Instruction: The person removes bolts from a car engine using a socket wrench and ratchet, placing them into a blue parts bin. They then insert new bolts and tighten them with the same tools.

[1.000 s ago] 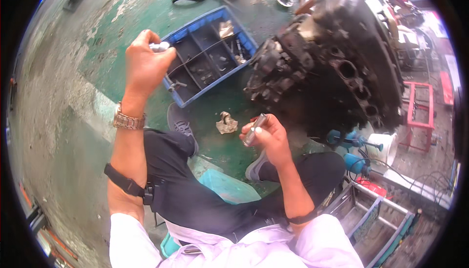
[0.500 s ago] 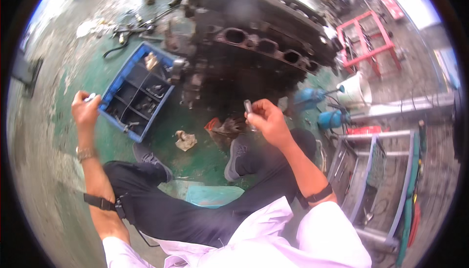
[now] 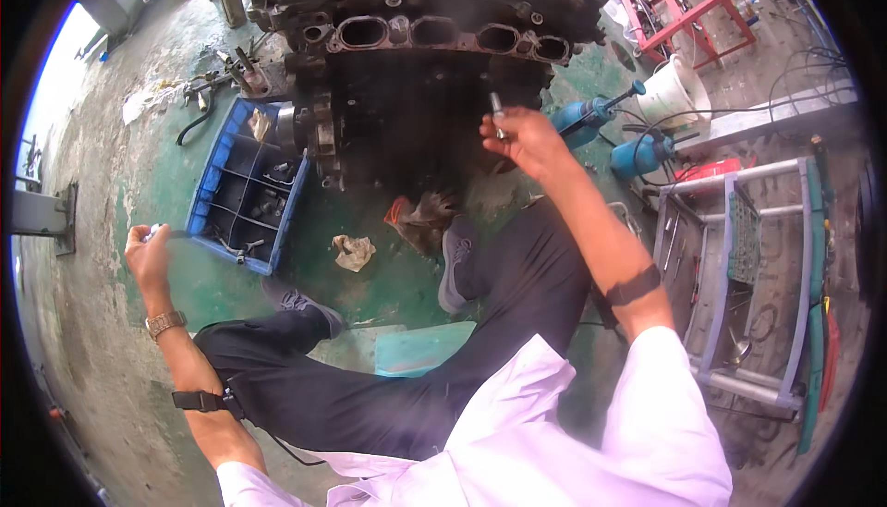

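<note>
Metal tube sits pinched in the right hand near the engine, perhaps for fine control; the left hand, well apart, grips a small pale thing.

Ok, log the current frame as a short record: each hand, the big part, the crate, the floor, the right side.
Left hand: left hand, closed on a small pale item, mostly hidden
Right hand: right hand, gripping a metal cylinder
Big part: dark engine, row of oval openings
Crate: blue crate, divided, parts inside
Floor: crumpled beige scrap, brown bundle
Right side: white bucket
</note>
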Demonstrator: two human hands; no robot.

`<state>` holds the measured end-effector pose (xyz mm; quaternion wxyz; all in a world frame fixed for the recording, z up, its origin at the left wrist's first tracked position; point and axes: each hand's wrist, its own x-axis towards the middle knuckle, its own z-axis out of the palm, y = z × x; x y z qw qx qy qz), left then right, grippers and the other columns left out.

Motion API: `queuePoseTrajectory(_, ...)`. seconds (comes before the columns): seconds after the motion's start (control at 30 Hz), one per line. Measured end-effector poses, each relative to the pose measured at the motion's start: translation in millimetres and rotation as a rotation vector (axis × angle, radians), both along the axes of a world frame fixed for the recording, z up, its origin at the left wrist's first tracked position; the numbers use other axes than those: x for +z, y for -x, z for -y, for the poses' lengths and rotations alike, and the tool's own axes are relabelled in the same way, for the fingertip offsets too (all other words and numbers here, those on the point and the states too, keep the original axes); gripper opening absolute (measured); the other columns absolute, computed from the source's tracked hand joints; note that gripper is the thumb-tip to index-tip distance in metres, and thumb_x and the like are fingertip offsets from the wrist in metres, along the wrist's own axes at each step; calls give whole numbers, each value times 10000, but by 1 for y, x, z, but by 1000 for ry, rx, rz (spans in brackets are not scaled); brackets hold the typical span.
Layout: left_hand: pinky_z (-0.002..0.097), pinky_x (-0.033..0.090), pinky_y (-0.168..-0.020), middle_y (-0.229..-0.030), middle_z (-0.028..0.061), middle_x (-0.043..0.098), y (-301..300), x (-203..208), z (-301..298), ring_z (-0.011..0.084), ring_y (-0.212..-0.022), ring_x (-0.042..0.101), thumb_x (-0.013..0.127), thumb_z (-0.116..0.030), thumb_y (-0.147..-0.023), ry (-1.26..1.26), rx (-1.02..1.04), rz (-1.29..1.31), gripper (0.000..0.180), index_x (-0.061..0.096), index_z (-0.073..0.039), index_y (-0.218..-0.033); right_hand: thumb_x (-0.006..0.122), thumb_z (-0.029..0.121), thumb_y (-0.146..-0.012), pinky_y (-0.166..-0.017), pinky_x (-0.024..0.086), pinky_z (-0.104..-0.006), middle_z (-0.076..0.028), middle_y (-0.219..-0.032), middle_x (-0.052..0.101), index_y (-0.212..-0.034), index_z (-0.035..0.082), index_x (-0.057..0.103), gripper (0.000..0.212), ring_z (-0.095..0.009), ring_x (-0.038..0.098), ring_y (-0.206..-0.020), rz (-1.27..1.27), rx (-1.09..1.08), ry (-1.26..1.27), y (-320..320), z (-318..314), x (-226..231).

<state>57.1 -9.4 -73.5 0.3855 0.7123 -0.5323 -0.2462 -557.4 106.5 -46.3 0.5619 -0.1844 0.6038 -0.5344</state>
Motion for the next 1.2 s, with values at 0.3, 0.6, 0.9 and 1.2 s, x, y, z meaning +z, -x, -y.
queuePoseTrajectory(0.3, 248, 431, -460, -740, 18, 589, -5, -6, 2, 80, -544, 523, 756, -139, -797, -41, -9, 10, 250, 578, -13, -920, 595, 10, -907, -767, 598, -414, -165, -1012, 646, -1020, -42, 580, 126, -282, 664, -922, -63, -78, 9, 14, 36, -21)
queuePoseTrajectory(0.6, 228, 403, -485, -742, -4, 578, 1, 1, 6, 62, -560, 505, 762, -153, -801, -68, -34, 83, 251, 582, -30, -925, 603, 31, -928, -760, 600, -401, -177, -1057, 659, -1095, -37, 554, 187, -286, 680, -928, -62, 22, 56, 4, 45, -10)
queuePoseTrajectory(0.9, 232, 418, -504, -764, -1, 592, 14, 8, 7, 58, -582, 516, 763, -166, -801, -55, -28, 118, 242, 605, -27, -920, 603, 63, -946, -746, 601, -373, -181, -1082, 661, -1174, -29, 507, 263, -271, 685, -946, -73, 189, 58, -32, 49, 5)
queuePoseTrajectory(1.2, 225, 468, -489, -779, 16, 602, 9, 9, 4, 71, -592, 544, 760, -167, -805, -67, -24, 97, 246, 610, -14, -924, 594, 53, -946, -770, 608, -397, -178, -1057, 654, -1085, -25, 556, 163, -294, 682, -948, -15, 130, 70, -41, 56, 1)
